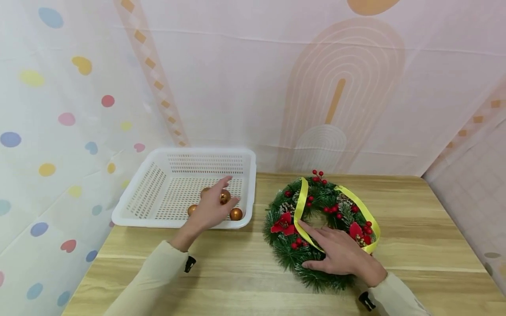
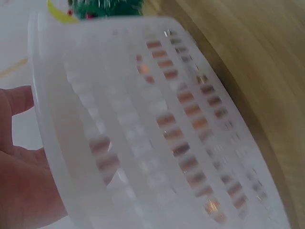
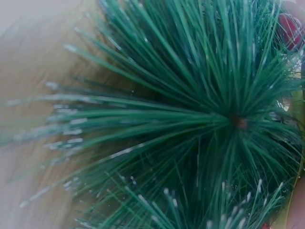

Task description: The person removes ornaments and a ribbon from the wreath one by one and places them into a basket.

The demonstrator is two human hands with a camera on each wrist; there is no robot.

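My left hand [image 1: 213,206] reaches over the front wall of a white plastic basket [image 1: 183,223], fingers and thumb spread apart. Several shiny copper-coloured balls [image 1: 236,214] lie in the basket; one shows in the gap between thumb and fingers. Through the basket's slots in the left wrist view, the balls look blurred below the left hand [image 2: 28,186]. On a green wreath [image 1: 290,256], my right hand [image 1: 341,252] rests with its fingers extended, the index fingertip at a yellow ribbon [image 1: 301,202]. Green needles [image 3: 190,95] fill most of the right wrist view.
Red flowers [image 1: 282,224], red berries [image 1: 319,176] and pine cones decorate the wreath, which lies right of the basket on a wooden table [image 1: 245,281]. A patterned cloth backdrop [image 1: 237,96] hangs behind and to the left.
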